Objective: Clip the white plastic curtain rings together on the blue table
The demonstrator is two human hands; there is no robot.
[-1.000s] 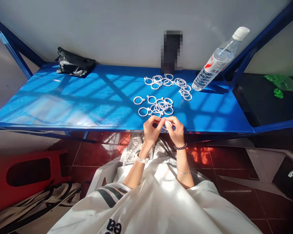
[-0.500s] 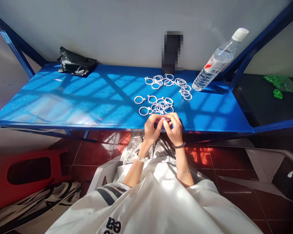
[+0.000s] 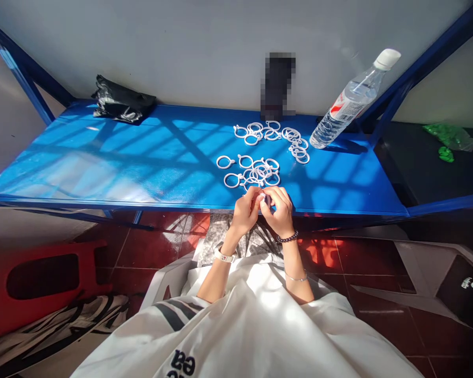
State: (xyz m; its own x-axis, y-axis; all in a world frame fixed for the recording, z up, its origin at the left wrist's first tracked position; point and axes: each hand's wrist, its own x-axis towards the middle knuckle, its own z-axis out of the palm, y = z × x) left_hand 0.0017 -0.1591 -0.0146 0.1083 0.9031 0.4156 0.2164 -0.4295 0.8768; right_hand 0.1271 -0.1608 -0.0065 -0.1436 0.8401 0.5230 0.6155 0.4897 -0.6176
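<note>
Water bottle (image 3: 350,102), black bag (image 3: 122,102)

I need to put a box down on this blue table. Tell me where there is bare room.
The left half of the blue table is bare, between the black bag at the back and the white rings. The front right corner is bare too. Rings and the water bottle crowd the middle-right, where both hands work.

You have two clusters of white rings (image 3: 256,172) on the tabletop (image 3: 142,163), too overlapped to count exactly, one water bottle (image 3: 349,102) at the far right corner, and one black bag (image 3: 122,105) at the far left.
</note>
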